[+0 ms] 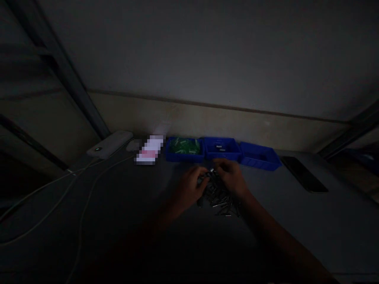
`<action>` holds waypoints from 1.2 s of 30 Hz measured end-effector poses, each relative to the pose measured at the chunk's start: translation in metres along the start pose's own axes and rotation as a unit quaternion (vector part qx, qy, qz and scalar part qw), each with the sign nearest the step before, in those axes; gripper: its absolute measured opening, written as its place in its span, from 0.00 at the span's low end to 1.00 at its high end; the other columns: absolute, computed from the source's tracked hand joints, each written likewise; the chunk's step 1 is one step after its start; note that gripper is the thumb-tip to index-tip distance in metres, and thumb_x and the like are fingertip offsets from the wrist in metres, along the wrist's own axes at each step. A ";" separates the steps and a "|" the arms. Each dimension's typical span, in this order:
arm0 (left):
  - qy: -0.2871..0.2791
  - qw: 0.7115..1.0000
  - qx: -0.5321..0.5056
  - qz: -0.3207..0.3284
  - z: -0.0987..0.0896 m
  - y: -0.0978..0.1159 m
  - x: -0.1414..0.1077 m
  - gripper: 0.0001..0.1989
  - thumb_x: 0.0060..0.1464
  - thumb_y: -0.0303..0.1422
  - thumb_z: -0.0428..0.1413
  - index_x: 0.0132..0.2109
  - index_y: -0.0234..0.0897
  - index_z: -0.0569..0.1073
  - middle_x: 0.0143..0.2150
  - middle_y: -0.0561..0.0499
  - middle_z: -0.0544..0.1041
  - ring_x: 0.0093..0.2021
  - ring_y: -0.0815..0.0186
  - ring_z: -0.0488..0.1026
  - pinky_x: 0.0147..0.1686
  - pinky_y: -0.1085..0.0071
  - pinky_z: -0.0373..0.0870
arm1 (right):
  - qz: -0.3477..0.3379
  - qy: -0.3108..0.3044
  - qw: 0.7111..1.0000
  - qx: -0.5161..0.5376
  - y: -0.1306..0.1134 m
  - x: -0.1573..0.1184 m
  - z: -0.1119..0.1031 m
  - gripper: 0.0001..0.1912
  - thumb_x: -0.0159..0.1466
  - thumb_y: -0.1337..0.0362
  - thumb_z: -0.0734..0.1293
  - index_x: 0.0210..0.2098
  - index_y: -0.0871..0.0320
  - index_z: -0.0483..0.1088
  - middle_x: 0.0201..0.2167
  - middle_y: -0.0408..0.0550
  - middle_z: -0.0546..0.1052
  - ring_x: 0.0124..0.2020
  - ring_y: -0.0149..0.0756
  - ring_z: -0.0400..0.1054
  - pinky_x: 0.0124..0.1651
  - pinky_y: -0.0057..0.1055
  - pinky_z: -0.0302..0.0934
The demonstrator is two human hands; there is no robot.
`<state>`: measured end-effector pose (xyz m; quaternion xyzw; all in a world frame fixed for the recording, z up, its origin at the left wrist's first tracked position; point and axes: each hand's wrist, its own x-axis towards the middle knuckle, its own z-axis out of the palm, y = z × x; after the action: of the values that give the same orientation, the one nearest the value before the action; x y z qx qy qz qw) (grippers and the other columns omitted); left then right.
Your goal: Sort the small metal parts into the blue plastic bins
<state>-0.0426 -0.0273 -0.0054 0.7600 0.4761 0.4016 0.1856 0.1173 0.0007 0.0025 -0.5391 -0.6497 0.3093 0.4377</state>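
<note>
On the dark table lies a loose heap of small, thin metal pieces [220, 203], too dim to name more exactly. My left hand [189, 185] is at the heap's left edge, its fingers curled toward the thumb; whatever is between them I cannot make out. Over the heap's upper right side, my right hand [232, 176] is closed in a pinch. A small bright metal piece [212, 170] shows at its fingertips, between the two hands. Just beyond the hands stands a blue bin [222, 156] with a few similar shiny pieces inside.
Left of that bin is a blue bin [185, 158] holding green material; to its right is another blue bin [260, 159]. A lit, blurred screen [150, 150], a white box-shaped device [111, 145] and pale cables [85, 209] are at left. A dark phone [303, 173] lies right.
</note>
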 end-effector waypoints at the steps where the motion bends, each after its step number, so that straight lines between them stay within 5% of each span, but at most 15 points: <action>1: 0.015 1.000 -0.006 0.003 0.000 0.000 0.000 0.07 0.53 0.28 0.53 0.41 0.37 0.70 0.38 0.49 0.75 0.40 0.65 0.72 0.41 0.68 0.70 | 0.002 -0.021 0.998 0.058 -0.005 -0.006 0.004 0.12 0.58 0.59 0.62 0.35 0.58 0.73 0.32 0.47 0.78 0.34 0.36 0.72 0.39 0.34 0.65; 4: 0.027 0.999 -0.034 0.021 0.001 -0.001 -0.001 0.06 0.54 0.29 0.52 0.41 0.37 0.69 0.38 0.49 0.75 0.39 0.66 0.72 0.40 0.70 0.70 | 0.031 -0.034 0.988 0.149 -0.016 -0.021 0.010 0.13 0.56 0.54 0.66 0.31 0.58 0.72 0.30 0.47 0.78 0.33 0.37 0.72 0.38 0.34 0.66; 8: 0.026 0.998 -0.054 0.010 0.001 0.001 -0.001 0.05 0.56 0.29 0.51 0.39 0.37 0.70 0.36 0.50 0.76 0.37 0.68 0.73 0.38 0.72 0.70 | 0.040 -0.038 0.988 0.141 -0.018 -0.027 0.006 0.16 0.57 0.51 0.65 0.29 0.58 0.71 0.27 0.46 0.76 0.30 0.35 0.71 0.35 0.32 0.65; 14: 0.021 0.998 -0.063 -0.023 0.001 -0.002 0.001 0.06 0.56 0.29 0.51 0.40 0.37 0.71 0.36 0.50 0.77 0.37 0.68 0.74 0.38 0.72 0.71 | -0.034 -0.009 0.999 -0.012 -0.007 -0.032 -0.013 0.12 0.59 0.56 0.65 0.38 0.57 0.71 0.37 0.49 0.77 0.39 0.38 0.71 0.43 0.37 0.65; 24: -0.050 0.995 -0.071 -0.037 0.004 0.014 -0.005 0.07 0.57 0.30 0.51 0.42 0.39 0.72 0.39 0.51 0.77 0.39 0.67 0.74 0.40 0.72 0.70 | -0.131 0.044 0.987 -0.083 -0.015 -0.046 -0.015 0.16 0.60 0.63 0.64 0.47 0.57 0.65 0.38 0.51 0.72 0.37 0.37 0.69 0.38 0.36 0.68; 30: -0.076 0.992 -0.066 -0.072 0.000 0.014 -0.003 0.13 0.59 0.33 0.46 0.31 0.36 0.72 0.28 0.52 0.75 0.29 0.70 0.71 0.30 0.75 0.66 | -0.260 -0.029 0.960 -0.097 -0.014 -0.043 -0.017 0.08 0.61 0.69 0.62 0.40 0.56 0.67 0.32 0.47 0.70 0.33 0.33 0.67 0.34 0.31 0.66; 33: -0.077 0.991 -0.059 -0.096 -0.001 0.012 -0.003 0.18 0.60 0.35 0.44 0.26 0.35 0.70 0.23 0.53 0.72 0.24 0.71 0.68 0.26 0.75 0.64 | -0.270 -0.043 0.957 -0.101 -0.014 -0.043 -0.017 0.07 0.62 0.70 0.61 0.39 0.57 0.67 0.32 0.47 0.71 0.33 0.32 0.68 0.34 0.29 0.66; 36: -0.059 0.991 -0.080 -0.085 -0.003 0.013 -0.006 0.12 0.60 0.34 0.45 0.38 0.36 0.73 0.33 0.51 0.76 0.32 0.69 0.72 0.33 0.74 0.68 | -0.250 -0.036 0.961 -0.113 -0.014 -0.044 -0.016 0.05 0.63 0.69 0.60 0.37 0.57 0.68 0.30 0.46 0.72 0.30 0.32 0.68 0.32 0.28 0.65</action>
<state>-0.0389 -0.0387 0.0027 0.7220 0.4934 0.3757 0.3067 0.1273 -0.0461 0.0115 -0.3941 -0.8098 0.1344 0.4133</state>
